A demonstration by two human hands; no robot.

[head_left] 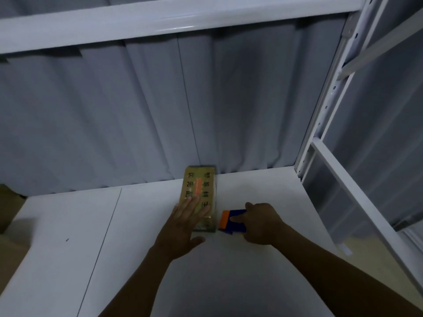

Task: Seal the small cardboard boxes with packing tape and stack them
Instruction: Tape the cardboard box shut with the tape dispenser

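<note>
Your left hand (183, 227) lies flat with fingers straight, pressing on the near half of the small cardboard box (201, 181). The box rests on the white bench (251, 271), its far end at the grey curtain (160, 110). Your right hand (261, 223) grips the blue-and-orange tape dispenser (231, 221), just beside the box's right edge.
</note>
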